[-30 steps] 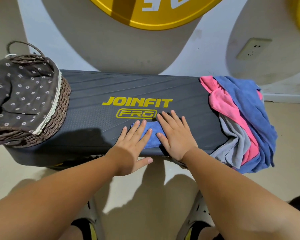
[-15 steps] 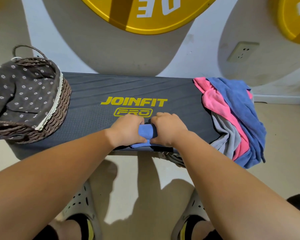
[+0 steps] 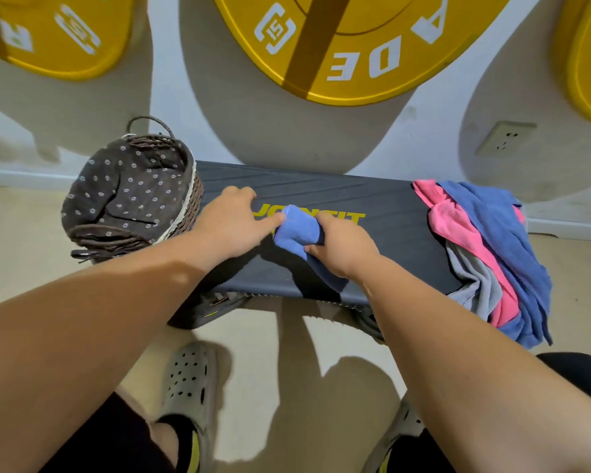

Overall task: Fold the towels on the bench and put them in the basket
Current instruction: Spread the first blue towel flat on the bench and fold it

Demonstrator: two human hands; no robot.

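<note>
Folded towel [image 3: 299, 228] between basket [image 3: 189, 213], towel pile [image 3: 492, 240]

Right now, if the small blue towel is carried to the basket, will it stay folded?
Probably not by itself: the blue towel sags in a loose flap below the right hand, so it seems floppy. It looks light, since thumb and fingers alone hold it. Support from the left hand, touching it, may keep the fold.
</note>
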